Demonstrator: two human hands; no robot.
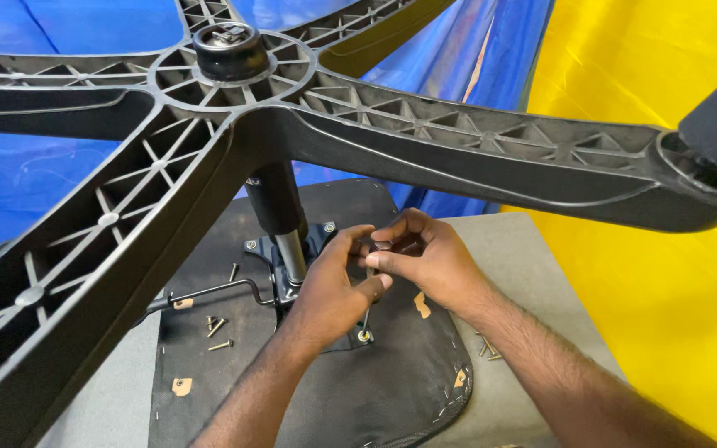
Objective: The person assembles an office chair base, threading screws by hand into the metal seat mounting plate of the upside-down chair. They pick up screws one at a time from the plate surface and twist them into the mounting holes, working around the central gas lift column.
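Note:
An office chair lies upside down. Its black five-arm plastic base fills the top of the head view, with the gas cylinder running down to a metal mounting plate on the black seat underside. My left hand rests on the plate's right side, fingers curled. My right hand meets it from the right, pinching a small dark part between thumb and fingers. A screw with a washer sits in the plate just below my left hand.
Loose screws lie on the seat underside left of the cylinder, and more screws on the grey surface at right. A black lever rod juts left from the plate. Blue sheeting hangs behind, yellow sheeting at right.

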